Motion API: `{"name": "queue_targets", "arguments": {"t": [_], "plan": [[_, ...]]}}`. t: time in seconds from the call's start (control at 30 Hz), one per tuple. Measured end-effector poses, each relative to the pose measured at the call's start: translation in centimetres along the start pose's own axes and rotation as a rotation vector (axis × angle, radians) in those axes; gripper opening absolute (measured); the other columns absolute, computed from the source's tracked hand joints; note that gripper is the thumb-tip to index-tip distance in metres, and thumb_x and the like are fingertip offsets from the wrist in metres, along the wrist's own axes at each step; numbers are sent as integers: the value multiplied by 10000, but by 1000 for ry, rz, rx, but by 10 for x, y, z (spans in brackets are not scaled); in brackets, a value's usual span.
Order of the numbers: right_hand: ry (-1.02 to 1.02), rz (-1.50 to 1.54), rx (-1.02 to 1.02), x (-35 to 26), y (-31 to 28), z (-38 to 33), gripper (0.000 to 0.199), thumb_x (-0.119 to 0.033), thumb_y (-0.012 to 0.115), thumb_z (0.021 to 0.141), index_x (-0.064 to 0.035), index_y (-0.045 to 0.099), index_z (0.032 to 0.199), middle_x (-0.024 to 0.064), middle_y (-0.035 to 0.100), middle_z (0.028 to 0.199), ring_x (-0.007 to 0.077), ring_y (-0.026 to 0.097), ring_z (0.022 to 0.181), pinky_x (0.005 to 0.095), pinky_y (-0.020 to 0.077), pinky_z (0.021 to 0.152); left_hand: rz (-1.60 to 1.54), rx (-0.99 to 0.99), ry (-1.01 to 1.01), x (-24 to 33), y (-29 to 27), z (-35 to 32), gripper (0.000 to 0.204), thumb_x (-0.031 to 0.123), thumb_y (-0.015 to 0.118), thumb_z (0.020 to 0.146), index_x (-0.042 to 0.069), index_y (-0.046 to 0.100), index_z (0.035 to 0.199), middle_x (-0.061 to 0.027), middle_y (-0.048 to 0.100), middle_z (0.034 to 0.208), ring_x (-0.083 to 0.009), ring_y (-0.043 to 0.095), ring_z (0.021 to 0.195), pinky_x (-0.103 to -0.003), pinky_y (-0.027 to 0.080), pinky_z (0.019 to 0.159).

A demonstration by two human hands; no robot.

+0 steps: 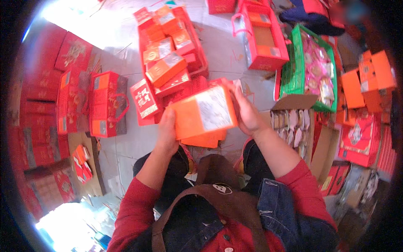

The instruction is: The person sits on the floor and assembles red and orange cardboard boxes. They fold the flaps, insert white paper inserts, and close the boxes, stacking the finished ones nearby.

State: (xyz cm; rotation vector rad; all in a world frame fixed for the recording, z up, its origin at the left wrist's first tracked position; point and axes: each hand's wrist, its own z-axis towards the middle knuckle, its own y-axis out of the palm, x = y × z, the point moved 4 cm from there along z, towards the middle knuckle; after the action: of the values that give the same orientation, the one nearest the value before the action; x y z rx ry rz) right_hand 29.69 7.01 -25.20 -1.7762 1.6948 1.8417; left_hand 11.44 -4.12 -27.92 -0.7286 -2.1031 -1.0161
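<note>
Between my two hands is an orange box (187,117) with a shiny silver-white panel on its face, held above the floor in front of my knees. My left hand (168,133) grips its left end, while my right hand (247,112) presses along the right end. Beneath it lie flat orange pieces (203,140), partly covered by the box. Just beyond, a red basket (201,54) is heaped with orange and red boxes. A red patterned box (145,98) leans at the basket's near left corner.
Red gift boxes with handles (108,105) stand at the left beside stacked red cartons (40,113). To the right are a green crate (291,63) of wrapped packets, a cardboard box (296,102) of small packs, and orange boxes (353,90). Another person's dark-clothed leg (310,21) shows at the far right.
</note>
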Motion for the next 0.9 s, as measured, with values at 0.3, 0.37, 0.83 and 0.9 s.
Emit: {"name": "queue_targets", "arguments": {"t": [0.3,0.37,0.83,0.9], "plan": [[-443,-524,53,-48,-15,9,628,-464,250,969,-24,207,1415,114,265,1441,202,258,1326,352,193,1082,-145,-177,-201,-10,40,52,454,359,346,975,16,415,1264,-112,512,1253,-232,520,1129,-384,407,975],[-450,-681,71,-46,-17,13,622,-447,247,973,0,217,1404,116,271,1432,197,246,1329,330,181,1084,-167,-169,-229,-14,42,52,486,380,327,976,29,380,1307,-113,488,1282,-230,498,1157,-388,390,989],[-165,20,87,-31,-43,30,464,-245,315,918,-11,369,1316,113,431,1344,222,405,1247,353,296,1054,-218,-374,123,24,57,38,591,399,270,979,96,88,1452,-122,248,1461,-244,292,1327,-389,270,1069],[-124,149,109,-22,-54,31,456,-233,337,906,-8,393,1299,110,434,1341,232,395,1253,352,292,1054,-223,-377,144,30,64,32,565,261,329,980,88,74,1454,-113,209,1478,-224,252,1345,-365,240,1081]]}}
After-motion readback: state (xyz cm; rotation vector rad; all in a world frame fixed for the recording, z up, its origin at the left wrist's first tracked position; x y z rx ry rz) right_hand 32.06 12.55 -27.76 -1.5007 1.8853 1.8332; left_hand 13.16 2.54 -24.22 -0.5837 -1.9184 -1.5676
